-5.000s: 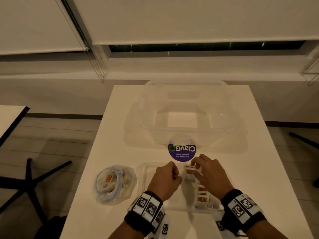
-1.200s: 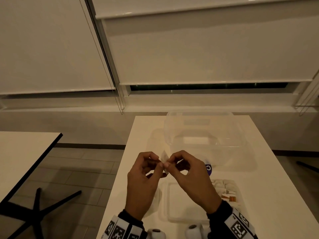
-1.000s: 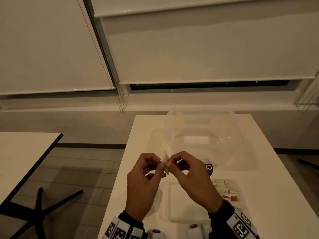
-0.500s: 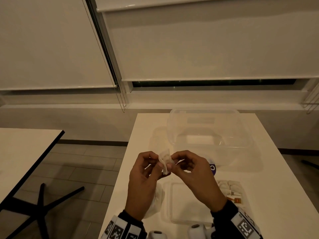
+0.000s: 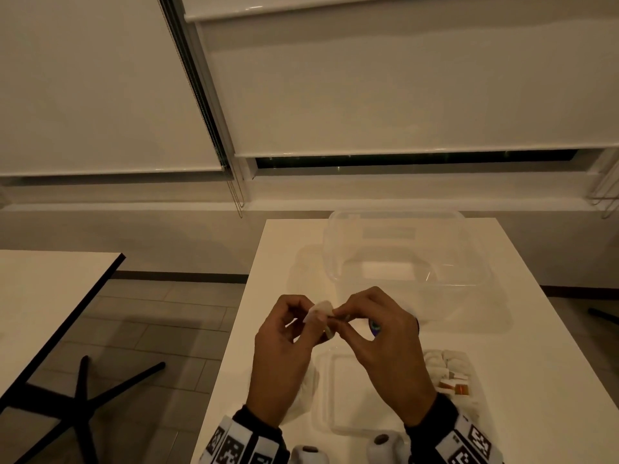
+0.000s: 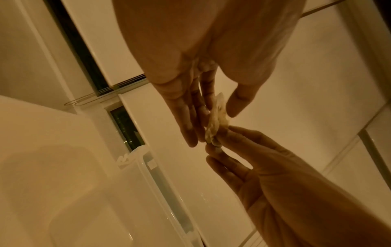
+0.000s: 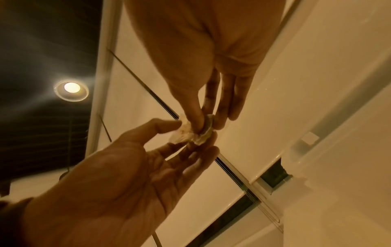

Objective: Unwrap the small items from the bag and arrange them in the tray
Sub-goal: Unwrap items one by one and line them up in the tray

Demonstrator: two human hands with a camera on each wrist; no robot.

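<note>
A small item in crinkled white wrapping (image 5: 320, 311) is held up above the table between both hands. My left hand (image 5: 310, 322) pinches its left side with thumb and fingers, and my right hand (image 5: 336, 318) pinches its right side. In the left wrist view the wrapper (image 6: 214, 128) fans out between my left hand's fingers (image 6: 190, 133) and thumb. In the right wrist view my right hand's thumb presses on the wrapped item (image 7: 184, 133). The clear tray (image 5: 326, 406) lies below the hands, with several unwrapped items (image 5: 447, 370) along its right side. The bag (image 5: 306, 390) is mostly hidden under my left hand.
A large clear tub (image 5: 402, 259) stands on the white table (image 5: 522, 380) beyond the hands, with a purple round sticker (image 5: 375, 326) at its near wall. A second table (image 5: 43, 296) and a black chair base (image 5: 80, 400) are to the left.
Five seconds ago both hands were down at the tray; since then they have stayed raised with the wrapped item. Over the last second the wrapper has been pulled looser and stands out more.
</note>
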